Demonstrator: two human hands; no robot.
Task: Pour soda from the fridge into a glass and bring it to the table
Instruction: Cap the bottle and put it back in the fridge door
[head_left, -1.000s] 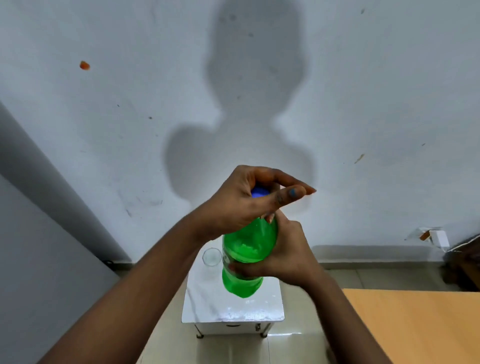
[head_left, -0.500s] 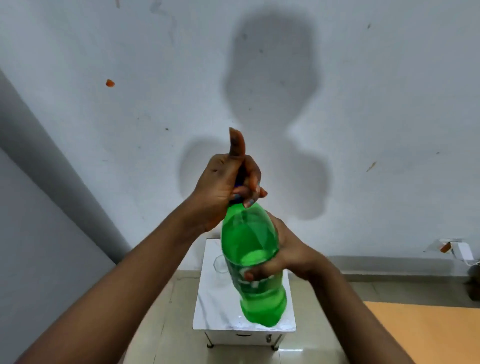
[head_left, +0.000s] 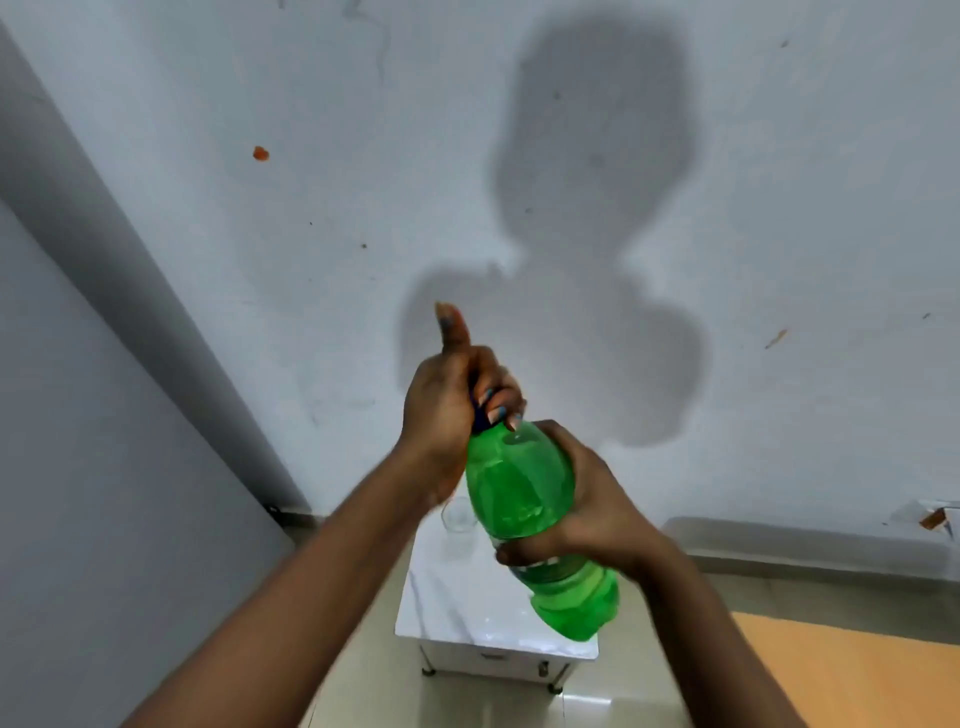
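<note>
Over the last second, the left hand (head_left: 447, 410) has turned on the blue screw cap (head_left: 480, 418): its thumb, first laid across the cap, now points upward. The green plastic soda bottle (head_left: 524, 499) has tilted, its base swung out below the right hand (head_left: 587, 499), toward the right.

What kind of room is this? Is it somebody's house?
Probably a plain room in a home, though I can't be sure. There's a scuffed white wall, a shiny tiled floor, a small white marble-top table with a glass on it, and a corner of an orange wooden table.
</note>
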